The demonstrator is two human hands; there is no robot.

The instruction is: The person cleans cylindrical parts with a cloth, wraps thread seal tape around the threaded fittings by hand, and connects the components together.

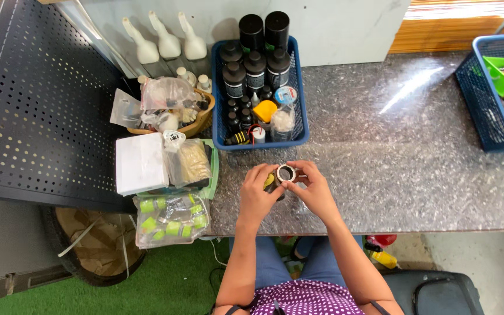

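Observation:
My left hand [258, 189] and my right hand [310, 185] meet over the near part of the dark speckled counter [392, 163]. Together they hold a small roll of tape [285, 173], a pale ring with a dark hole, pinched between the fingertips of both hands. A small yellow and black object [270, 182] sits under my left fingers; what it is I cannot tell.
A blue basket [302, 111] of black bottles stands just beyond my hands. To the left lie a white box [141, 163], plastic bags with green-capped vials [170, 219] and a wooden bowl [202, 119]. Another blue basket [485, 111] with tools sits at far right.

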